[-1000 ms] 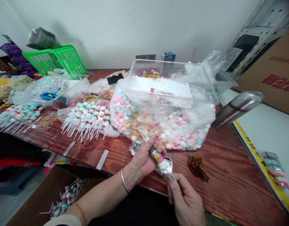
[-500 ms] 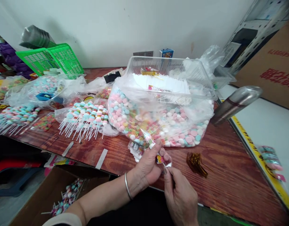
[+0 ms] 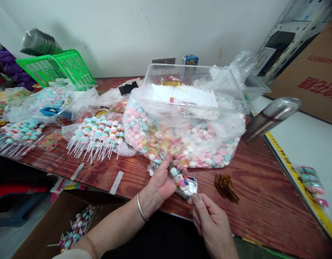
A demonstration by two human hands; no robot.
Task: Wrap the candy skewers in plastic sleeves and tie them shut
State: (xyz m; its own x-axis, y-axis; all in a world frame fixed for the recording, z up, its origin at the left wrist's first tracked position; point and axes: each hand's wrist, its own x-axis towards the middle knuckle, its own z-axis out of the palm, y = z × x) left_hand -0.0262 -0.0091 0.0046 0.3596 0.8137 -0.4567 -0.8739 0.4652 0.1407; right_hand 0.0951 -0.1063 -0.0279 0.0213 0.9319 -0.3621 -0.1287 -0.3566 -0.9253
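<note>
A marshmallow stick in a clear printed candy bag (image 3: pixel 181 181) lies across my left hand (image 3: pixel 164 183). The fingers of that hand curl round it, and pale and blue sweets show through the film. My right hand (image 3: pixel 209 217) pinches the lower end of the bag between thumb and forefinger, just over the table's front edge; the stick's end is not clearly visible. More flat printed bags (image 3: pixel 152 168) lie partly hidden behind my left hand. Right of my hands rests a bundle of gold twist ties (image 3: pixel 227 187) on the wooden table (image 3: pixel 263 201).
A large bag of loose marshmallows (image 3: pixel 220 156) lies ahead, under a clear tub (image 3: pixel 195 68) of white sticks. Marshmallow skewers (image 3: pixel 101 131) are piled left. A steel flask (image 3: pixel 272 118) leans at right. Below the table, a cardboard box (image 3: pixel 41 226) holds wrapped skewers (image 3: pixel 79 223).
The marshmallow stick has come further into the bag, and more of the printed film now shows between my hands. My right hand has shifted slightly right and down.
</note>
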